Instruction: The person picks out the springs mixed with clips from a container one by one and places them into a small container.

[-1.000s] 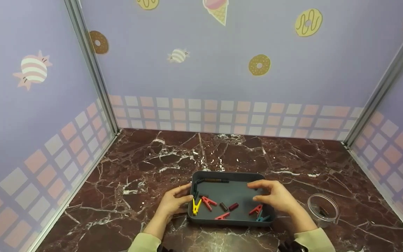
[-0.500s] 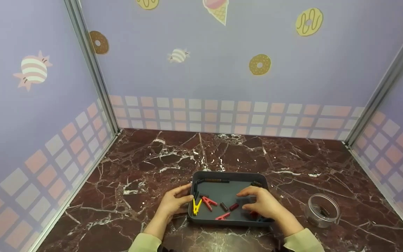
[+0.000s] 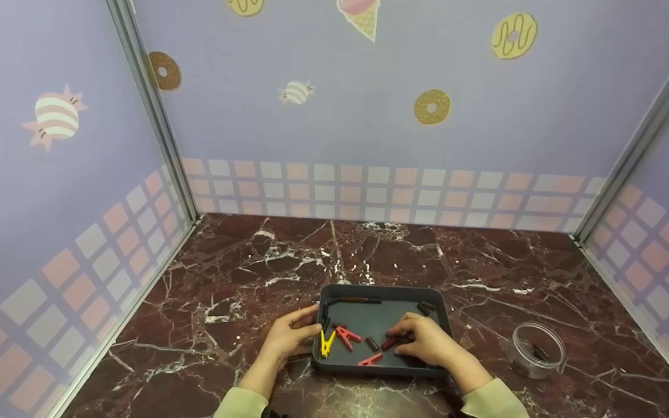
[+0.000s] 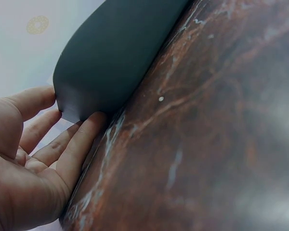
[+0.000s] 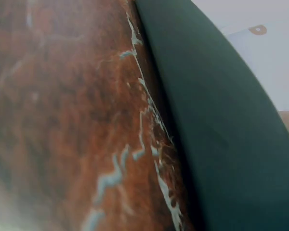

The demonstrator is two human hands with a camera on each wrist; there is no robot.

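1. Tray [image 3: 381, 368] is sitting on the marbled tabletop [image 3: 241, 278]; stone is stretching from its far edge to the patterned wall [image 3: 334, 128] and lying between its right edge and the clear jar [image 3: 538, 354].
2. Left hand [image 3: 285, 335] is resting relaxed fingers against the tray's left outer wall and rim.
3. Right hand [image 3: 427, 342] is reaching over the tray, thumb and fingertips flanking the dark red piece [image 3: 389, 343]; whether they are pinching it, cannot tell.
4. That piece is looking short and stubby, and is lying inside the tray, right of centre, beside a small dark piece [image 3: 373, 343].
5. Tray is also holding a yellow clip [image 3: 327, 343] at left, two red clips [image 3: 346, 337] and a long dark strip [image 3: 358, 300] along the far wall.
6. Jar is containing dark coiled material [image 3: 539, 351].
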